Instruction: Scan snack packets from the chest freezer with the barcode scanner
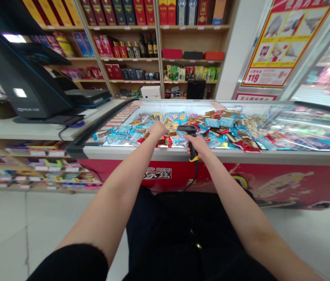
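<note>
The scanner (187,129) sits clasped in the right hand (200,146), left hand (157,128) on packets (123,128).

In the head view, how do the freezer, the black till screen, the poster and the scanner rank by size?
1. freezer
2. till screen and poster: about alike, both cut off, so unranked
3. scanner, in the right hand

The right hand (199,145) holds a barcode scanner (188,134) over the freezer (165,154) while the left hand (156,128) touches packets (220,128).
</note>
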Tool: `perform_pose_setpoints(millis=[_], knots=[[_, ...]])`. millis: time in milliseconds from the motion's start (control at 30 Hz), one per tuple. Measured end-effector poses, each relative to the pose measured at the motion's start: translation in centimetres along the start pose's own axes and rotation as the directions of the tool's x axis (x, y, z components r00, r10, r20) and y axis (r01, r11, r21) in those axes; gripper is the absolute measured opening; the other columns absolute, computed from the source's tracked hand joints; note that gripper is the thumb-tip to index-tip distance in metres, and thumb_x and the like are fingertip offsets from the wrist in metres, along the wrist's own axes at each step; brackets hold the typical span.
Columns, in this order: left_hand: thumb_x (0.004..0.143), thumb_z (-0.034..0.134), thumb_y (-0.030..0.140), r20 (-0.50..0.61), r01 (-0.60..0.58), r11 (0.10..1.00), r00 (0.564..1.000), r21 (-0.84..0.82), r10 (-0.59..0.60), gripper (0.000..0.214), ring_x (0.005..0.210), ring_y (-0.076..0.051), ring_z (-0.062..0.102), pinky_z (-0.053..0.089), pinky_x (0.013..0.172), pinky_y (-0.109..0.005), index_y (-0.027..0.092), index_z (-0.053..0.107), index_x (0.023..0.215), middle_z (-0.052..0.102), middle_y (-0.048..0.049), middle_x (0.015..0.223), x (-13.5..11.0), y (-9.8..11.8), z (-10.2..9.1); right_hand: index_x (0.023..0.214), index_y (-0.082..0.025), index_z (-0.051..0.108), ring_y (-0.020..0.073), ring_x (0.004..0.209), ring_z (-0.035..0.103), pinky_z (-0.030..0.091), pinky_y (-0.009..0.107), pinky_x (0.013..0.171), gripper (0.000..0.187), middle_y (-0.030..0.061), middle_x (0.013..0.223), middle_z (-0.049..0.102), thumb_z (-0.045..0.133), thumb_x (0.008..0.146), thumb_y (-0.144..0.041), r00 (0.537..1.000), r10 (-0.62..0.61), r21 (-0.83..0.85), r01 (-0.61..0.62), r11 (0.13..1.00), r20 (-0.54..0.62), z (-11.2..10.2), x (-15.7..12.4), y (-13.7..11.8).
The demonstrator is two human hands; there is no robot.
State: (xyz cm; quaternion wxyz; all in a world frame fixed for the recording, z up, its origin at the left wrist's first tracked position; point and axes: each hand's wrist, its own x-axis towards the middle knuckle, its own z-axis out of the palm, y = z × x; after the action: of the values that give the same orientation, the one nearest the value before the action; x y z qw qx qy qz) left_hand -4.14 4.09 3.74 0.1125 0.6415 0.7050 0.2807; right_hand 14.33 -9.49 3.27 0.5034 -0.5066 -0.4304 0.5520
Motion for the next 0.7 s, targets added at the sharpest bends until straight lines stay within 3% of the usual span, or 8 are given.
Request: perform_pose_setpoints(millis=[67, 167, 400, 533, 700], knots=[[0.073, 0.076, 0.03, 0.032, 0.024, 0.996, 0.999, 0.081, -0.027, 0.028, 0.113, -0.036, 0.067, 0.05, 0.092, -0.036, 0.015, 0.073, 0.096, 0.073, -0.0215, 0.112, -0.3, 0.6, -0.7, 0.069, -0.018, 0.052, 0.0098, 0.036, 0.047, 0.04, 0.022, 0.035, 0.026, -0.003, 0.05, 0.053, 0.068, 0.088, -0.026, 1.0, -0.004, -0.006, 0.004, 1.0, -0.005, -0.1, -0.1, -0.1], [0.08, 0.068, 0.029, 0.06, 0.023, 0.998, 0.998, -0.051, -0.02, 0.017, 0.097, -0.03, 0.071, 0.051, 0.079, -0.03, 0.013, 0.073, 0.085, 0.075, -0.0178, 0.096, -0.8, 0.9, -1.4, 0.067, -0.017, 0.052, 0.0097, 0.036, 0.047, 0.041, 0.022, 0.035, 0.028, -0.0029, 0.049, 0.053, 0.068, 0.088, -0.025, 0.999, -0.028, -0.039, 0.028, 0.999, -0.016, -0.3, -0.3, -0.4], [0.071, 0.075, 0.028, 0.0, 0.045, 0.869, 0.999, -0.493, -0.051, 0.018, 0.056, -0.015, 0.054, 0.039, 0.054, -0.024, 0.016, 0.064, 0.063, 0.056, -0.0003, 0.051, -3.3, -0.5, -1.3, 0.067, -0.018, 0.051, 0.0094, 0.034, 0.046, 0.04, 0.021, 0.033, 0.028, -0.0044, 0.048, 0.053, 0.069, 0.087, -0.024, 0.996, -0.072, -0.191, 0.079, 0.978, 0.044, -0.6, -0.9, -0.7], [0.069, 0.074, 0.029, -0.096, -0.016, 0.831, 0.994, -0.556, -0.045, 0.02, 0.053, -0.011, 0.044, 0.032, 0.053, -0.024, 0.016, 0.063, 0.061, 0.049, 0.0037, 0.048, -4.2, -1.0, -0.6, 0.066, -0.018, 0.052, 0.009, 0.035, 0.046, 0.041, 0.021, 0.032, 0.029, -0.0041, 0.048, 0.053, 0.073, 0.084, -0.028, 0.993, -0.078, -0.255, 0.097, 0.962, 0.083, -0.7, -1.2, -1.0], [0.071, 0.071, 0.031, -0.177, -0.075, 0.829, 0.984, -0.555, -0.03, 0.018, 0.056, -0.011, 0.045, 0.031, 0.056, -0.023, 0.014, 0.066, 0.067, 0.048, 0.0048, 0.051, -4.0, -1.6, 0.7, 0.064, -0.019, 0.05, 0.0091, 0.034, 0.044, 0.04, 0.021, 0.032, 0.032, -0.0038, 0.045, 0.052, 0.074, 0.084, -0.027, 0.988, -0.092, -0.316, 0.128, 0.94, 0.127, -0.7, -1.7, -1.7]])
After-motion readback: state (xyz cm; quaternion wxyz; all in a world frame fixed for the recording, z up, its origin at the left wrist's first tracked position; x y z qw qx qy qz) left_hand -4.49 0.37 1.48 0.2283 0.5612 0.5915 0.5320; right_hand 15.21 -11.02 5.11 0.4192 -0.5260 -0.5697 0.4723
